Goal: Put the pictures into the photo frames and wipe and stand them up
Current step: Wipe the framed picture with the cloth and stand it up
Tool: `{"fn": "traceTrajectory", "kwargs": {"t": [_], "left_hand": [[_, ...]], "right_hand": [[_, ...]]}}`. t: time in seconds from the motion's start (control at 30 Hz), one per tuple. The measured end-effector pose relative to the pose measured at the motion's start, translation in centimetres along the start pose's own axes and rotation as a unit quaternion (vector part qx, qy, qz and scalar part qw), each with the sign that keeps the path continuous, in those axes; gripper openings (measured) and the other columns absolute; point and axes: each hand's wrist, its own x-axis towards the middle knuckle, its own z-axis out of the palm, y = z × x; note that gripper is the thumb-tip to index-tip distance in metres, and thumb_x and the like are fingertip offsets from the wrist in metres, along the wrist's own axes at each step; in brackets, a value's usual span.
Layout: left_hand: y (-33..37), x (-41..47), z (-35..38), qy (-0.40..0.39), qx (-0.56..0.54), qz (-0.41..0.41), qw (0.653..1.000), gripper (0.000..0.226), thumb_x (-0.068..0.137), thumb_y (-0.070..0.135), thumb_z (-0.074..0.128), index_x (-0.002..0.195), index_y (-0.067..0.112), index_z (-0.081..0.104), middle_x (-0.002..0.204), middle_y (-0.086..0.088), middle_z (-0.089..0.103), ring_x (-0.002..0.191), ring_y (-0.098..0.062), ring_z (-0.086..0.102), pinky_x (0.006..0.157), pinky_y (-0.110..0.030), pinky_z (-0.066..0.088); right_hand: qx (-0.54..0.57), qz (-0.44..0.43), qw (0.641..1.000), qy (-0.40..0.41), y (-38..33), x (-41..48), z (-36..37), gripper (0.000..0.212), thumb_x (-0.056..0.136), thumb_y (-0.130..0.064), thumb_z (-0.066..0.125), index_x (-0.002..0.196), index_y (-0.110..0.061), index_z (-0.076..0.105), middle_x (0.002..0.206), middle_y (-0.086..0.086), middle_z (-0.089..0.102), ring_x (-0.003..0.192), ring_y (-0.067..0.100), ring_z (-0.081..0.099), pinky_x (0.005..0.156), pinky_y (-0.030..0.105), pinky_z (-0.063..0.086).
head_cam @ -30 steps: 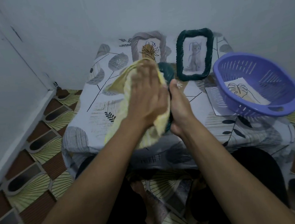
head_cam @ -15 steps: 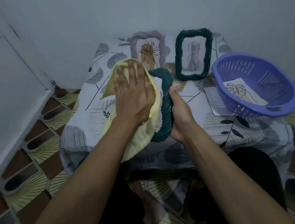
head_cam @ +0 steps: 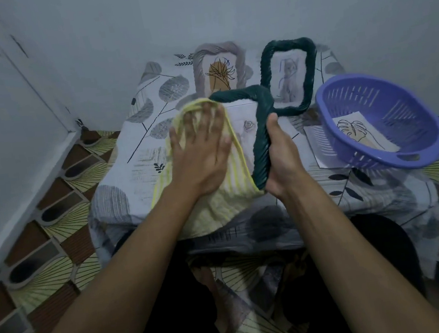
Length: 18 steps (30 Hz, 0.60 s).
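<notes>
Green frame (head_cam: pixel 260 133) looks light and stiff, its glass may break — our right hand (head_cam: pixel 281 158) grips its side, our left hand (head_cam: pixel 200 157), fingers spread, presses the yellow cloth (head_cam: pixel 218 208) flat

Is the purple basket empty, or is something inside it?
Not empty: one picture with a leaf drawing lies inside the basket.
</notes>
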Motion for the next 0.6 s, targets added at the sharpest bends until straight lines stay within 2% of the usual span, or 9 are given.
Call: {"fn": "traceTrajectory", "kwargs": {"t": [0.07, 0.13, 0.2, 0.23, 0.33, 0.4, 0.5, 0.6], "left_hand": [[0.8, 1.6, -1.0, 0.030, -0.016, -0.052, 0.998, 0.063, 0.100, 0.051, 0.002, 0.157, 0.028, -0.011, 0.166, 0.003, -0.013, 0.152, -0.030, -0.014, 0.119, -0.057, -0.011], [1.8, 2.4, -1.6, 0.045, -0.015, -0.067, 0.997, 0.072, 0.093, 0.049, -0.002, 0.158, 0.019, -0.007, 0.167, -0.003, -0.010, 0.152, -0.034, -0.012, 0.120, -0.056, -0.008], [2.8, 2.0, -1.4, 0.041, -0.043, -0.003, 0.998, 0.071, 0.094, 0.046, 0.000, 0.158, 0.013, -0.007, 0.166, -0.008, -0.009, 0.152, -0.033, -0.013, 0.122, -0.054, -0.007], [3.2, 1.3, -1.1, 0.028, -0.071, 0.052, 0.996, 0.069, 0.096, 0.043, 0.003, 0.157, 0.012, -0.008, 0.166, -0.009, -0.009, 0.152, -0.031, -0.013, 0.122, -0.052, -0.005], [3.7, -1.0, 0.3, -0.016, -0.093, 0.192, 0.977, 0.063, 0.102, 0.041, 0.010, 0.155, 0.014, -0.010, 0.166, -0.005, -0.010, 0.153, -0.021, -0.014, 0.124, -0.045, -0.004], [2.9, -1.9, 0.9, -0.036, -0.065, 0.232, 0.970, 0.063, 0.103, 0.044, 0.014, 0.157, 0.017, -0.004, 0.166, 0.001, -0.008, 0.153, -0.017, -0.009, 0.124, -0.039, -0.004], [0.8, -2.2, 1.5, -0.014, -0.020, 0.239, 0.971, 0.062, 0.104, 0.048, 0.016, 0.159, 0.021, 0.013, 0.166, 0.003, 0.011, 0.153, -0.017, 0.010, 0.123, -0.040, 0.009], [-1.6, -1.7, 2.1, 0.038, -0.070, 0.210, 0.974, 0.054, 0.106, 0.039, 0.025, 0.148, 0.012, 0.044, 0.155, -0.007, 0.042, 0.142, -0.025, 0.038, 0.114, -0.041, 0.029]], "right_hand": [[-0.009, 0.001, 1.000, -0.013, 0.3, -0.5, 0.5, 0.049, 0.107, -0.042, 0.033, 0.132, -0.009, 0.059, 0.112, 0.011, 0.073, 0.102, 0.024, 0.071, 0.092, 0.041, 0.057], [-0.025, 0.003, 1.000, -0.014, -0.3, -1.0, 1.1, 0.045, 0.107, -0.041, 0.034, 0.127, -0.012, 0.062, 0.110, 0.007, 0.074, 0.102, 0.021, 0.071, 0.088, 0.035, 0.059], [-0.066, -0.011, 0.998, -0.011, -1.0, -0.7, 1.4, 0.046, 0.107, -0.040, 0.035, 0.127, -0.010, 0.064, 0.102, 0.001, 0.074, 0.093, 0.014, 0.071, 0.081, 0.024, 0.058], [-0.089, -0.026, 0.996, 0.009, -1.4, -0.5, 1.4, 0.046, 0.108, -0.039, 0.036, 0.124, -0.009, 0.066, 0.099, 0.001, 0.073, 0.090, 0.013, 0.070, 0.081, 0.024, 0.057], [-0.042, -0.016, 0.999, 0.022, -1.9, 0.4, 0.5, 0.050, 0.107, -0.042, 0.036, 0.123, -0.005, 0.066, 0.111, 0.013, 0.073, 0.102, 0.024, 0.070, 0.093, 0.040, 0.056], [0.000, -0.005, 0.999, 0.034, -1.8, 1.1, -0.5, 0.054, 0.106, -0.046, 0.035, 0.128, -0.006, 0.063, 0.117, 0.014, 0.072, 0.107, 0.028, 0.070, 0.091, 0.041, 0.056], [0.058, 0.008, 0.997, 0.048, -1.9, 1.9, -1.6, 0.060, 0.105, -0.051, 0.030, 0.133, -0.006, 0.059, 0.124, 0.017, 0.068, 0.114, 0.033, 0.066, 0.098, 0.045, 0.053], [0.082, 0.010, 0.993, 0.083, -1.5, 2.3, -1.6, 0.059, 0.105, -0.052, 0.030, 0.133, -0.010, 0.059, 0.124, 0.017, 0.068, 0.113, 0.036, 0.066, 0.098, 0.051, 0.052]]}}
